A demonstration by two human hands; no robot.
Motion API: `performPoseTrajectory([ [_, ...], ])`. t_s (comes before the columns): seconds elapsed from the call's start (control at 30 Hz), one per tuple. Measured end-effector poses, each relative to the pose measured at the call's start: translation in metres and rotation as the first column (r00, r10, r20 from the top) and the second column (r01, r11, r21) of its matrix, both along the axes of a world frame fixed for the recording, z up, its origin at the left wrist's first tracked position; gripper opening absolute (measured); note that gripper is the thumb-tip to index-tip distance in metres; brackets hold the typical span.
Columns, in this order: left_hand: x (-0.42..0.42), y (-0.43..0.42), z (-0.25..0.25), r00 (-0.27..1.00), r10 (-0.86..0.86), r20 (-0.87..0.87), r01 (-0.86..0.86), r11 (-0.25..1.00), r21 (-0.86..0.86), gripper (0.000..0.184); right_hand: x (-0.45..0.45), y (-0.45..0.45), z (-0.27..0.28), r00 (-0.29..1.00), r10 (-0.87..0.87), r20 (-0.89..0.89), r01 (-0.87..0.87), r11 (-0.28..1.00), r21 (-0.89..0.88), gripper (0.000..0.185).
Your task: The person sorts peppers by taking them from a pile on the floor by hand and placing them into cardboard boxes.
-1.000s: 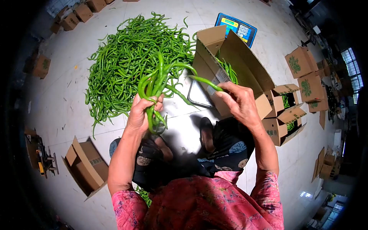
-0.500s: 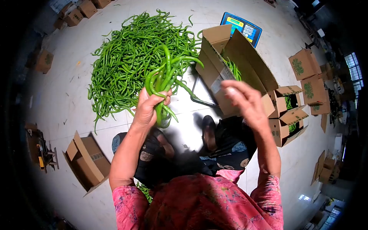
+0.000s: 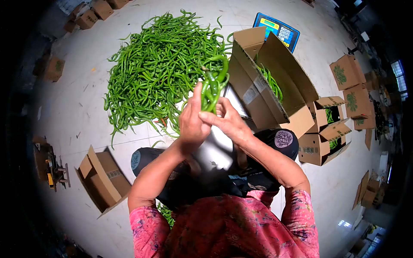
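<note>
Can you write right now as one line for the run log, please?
left hand: against pepper bunch | right hand: at bunch's lower end | pepper pile: on floor | open box: peppers inside

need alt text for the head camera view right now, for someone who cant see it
A person's left hand and right hand hold a bunch of green peppers together near a big pepper heap on a pale floor. At right, an open cardboard box holds more peppers.

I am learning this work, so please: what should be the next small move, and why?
Perhaps lay the pepper bunch in the nearest box: the left hand and right hand are together at the bunch, and that box already holds peppers.
</note>
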State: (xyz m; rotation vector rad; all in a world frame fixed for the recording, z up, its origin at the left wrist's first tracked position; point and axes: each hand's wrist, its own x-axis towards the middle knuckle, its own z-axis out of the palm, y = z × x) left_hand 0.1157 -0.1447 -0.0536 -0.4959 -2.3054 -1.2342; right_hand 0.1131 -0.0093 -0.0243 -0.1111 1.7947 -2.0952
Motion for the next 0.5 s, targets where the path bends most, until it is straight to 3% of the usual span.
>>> performPoseTrajectory([
  [0.03, 0.0, 0.004, -0.003, 1.0, 0.007, -0.025, -0.007, 1.0, -0.021, 0.071, 0.0, 0.003, -0.003, 0.992, 0.051, -0.112, -0.035, 0.989, 0.142, 0.073],
  [0.1, 0.004, 0.011, 0.0, 0.999, -0.024, 0.049, 0.025, 0.999, -0.031, 0.071, 0.0, -0.004, -0.008, 0.995, -0.024, -0.096, 0.015, 0.996, -0.094, 0.06],
  [0.17, 0.005, 0.017, 0.012, 0.994, -0.063, 0.091, 0.064, 0.998, -0.008, 0.071, -0.005, 0.001, -0.011, 0.994, -0.091, 0.063, 0.103, 0.972, -0.213, 0.044],
  [0.2, 0.008, 0.017, 0.019, 0.96, -0.114, 0.254, 0.101, 0.993, 0.065, 0.071, -0.009, 0.005, -0.015, 0.974, -0.094, 0.204, 0.166, 0.915, -0.368, 0.033],
  [0.23, 0.007, 0.017, 0.011, 0.912, -0.205, 0.357, 0.124, 0.964, 0.236, 0.066, -0.012, 0.01, -0.015, 0.968, -0.086, 0.235, 0.185, 0.877, -0.443, 0.029],
  [0.3, -0.001, 0.009, 0.011, 0.762, -0.493, 0.42, 0.21, 0.802, 0.559, 0.062, -0.014, 0.017, -0.02, 0.963, -0.026, 0.27, 0.171, 0.831, -0.529, 0.028],
  [0.37, 0.0, 0.008, 0.015, 0.79, -0.44, 0.427, 0.155, 0.817, 0.555, 0.048, -0.016, 0.018, -0.03, 0.966, -0.001, 0.259, 0.152, 0.812, -0.563, 0.03],
  [0.43, 0.0, 0.006, 0.019, 0.841, -0.309, 0.444, 0.112, 0.903, 0.415, 0.04, -0.017, 0.017, -0.034, 0.957, 0.023, 0.288, 0.16, 0.787, -0.596, 0.031],
  [0.5, 0.0, 0.006, 0.022, 0.945, -0.157, 0.286, 0.112, 0.98, 0.167, 0.035, -0.017, 0.02, -0.037, 0.949, 0.032, 0.312, 0.185, 0.747, -0.638, 0.033],
])
